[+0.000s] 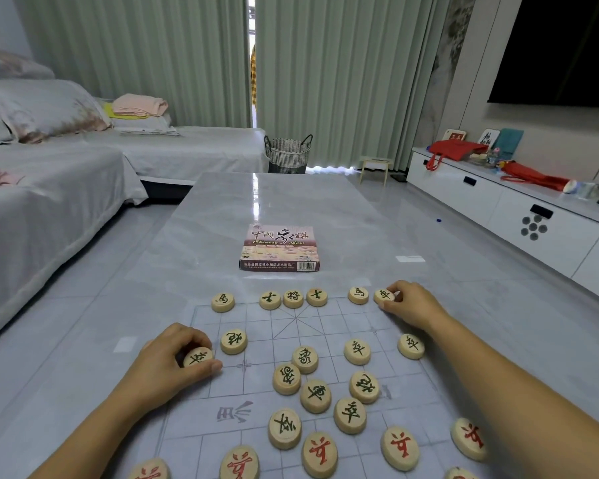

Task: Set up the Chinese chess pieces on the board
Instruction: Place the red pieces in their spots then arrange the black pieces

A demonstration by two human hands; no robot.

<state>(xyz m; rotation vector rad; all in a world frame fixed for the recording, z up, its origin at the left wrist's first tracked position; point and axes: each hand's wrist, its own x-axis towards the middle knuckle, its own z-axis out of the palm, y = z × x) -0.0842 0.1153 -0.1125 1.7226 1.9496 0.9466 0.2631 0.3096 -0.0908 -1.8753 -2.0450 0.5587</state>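
Note:
A thin clear chess board sheet (pixel 325 326) with grey lines lies on the marble table. Along its far edge stand several black-lettered wooden discs (pixel 293 299). My right hand (pixel 412 305) pinches the black chariot piece (pixel 384 296) at the far right corner. My left hand (pixel 173 361) grips a black soldier piece (pixel 198 357) at the board's left edge, beside a black cannon piece (pixel 233 341). More black pieces (pixel 315 395) lie loose in the middle. Red-lettered pieces (pixel 319 454) sit along the near edge.
The Chinese chess box (pixel 279 248) lies on the table beyond the board. A covered sofa (pixel 49 188) stands to the left, a white TV cabinet (pixel 498 202) to the right, and a woven basket (pixel 287 153) by the curtains.

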